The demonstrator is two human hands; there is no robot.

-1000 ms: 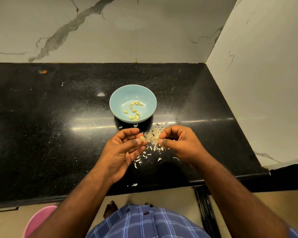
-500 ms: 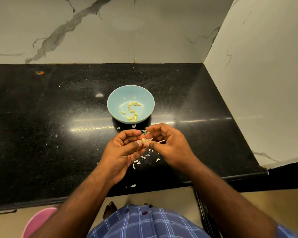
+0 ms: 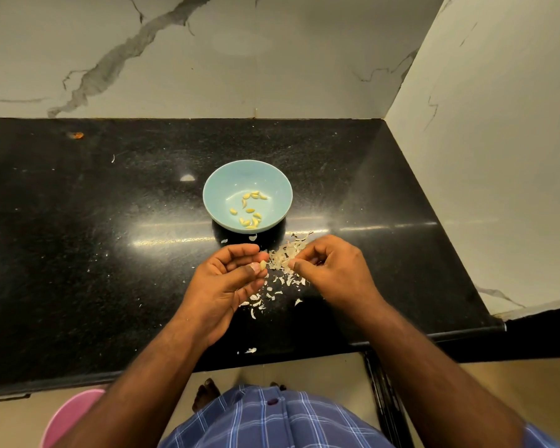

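- Black polished stone countertop [image 3: 110, 253], seen from above, with both bare hands working near its front edge.
- Half a second ago the two hands met fingertip to fingertip. Now they are apart, and the right hand [image 3: 330, 273] has drawn off toward 3 o'clock.
- This likely means the husk has just come away and the seed is ready to drop.
- Left hand [image 3: 227, 282]: fingers curled, thumb and forefinger pinching a pale yellow seed kernel [image 3: 263, 264].
- The kernel sits at the hand's fingertips, at about 2 o'clock from the palm.
- Right hand: fingers curled inward, thumb tip against forefinger. Whether a husk scrap is pinched there cannot be told.
- A loose pile of whitish husks [image 3: 285, 253] lies on the counter between the hands, just beside the kernel at 3 o'clock.
- A light blue bowl [image 3: 220, 185] stands at 12 o'clock from the kernel, near it but apart, holding about a dozen peeled kernels [image 3: 249, 210].
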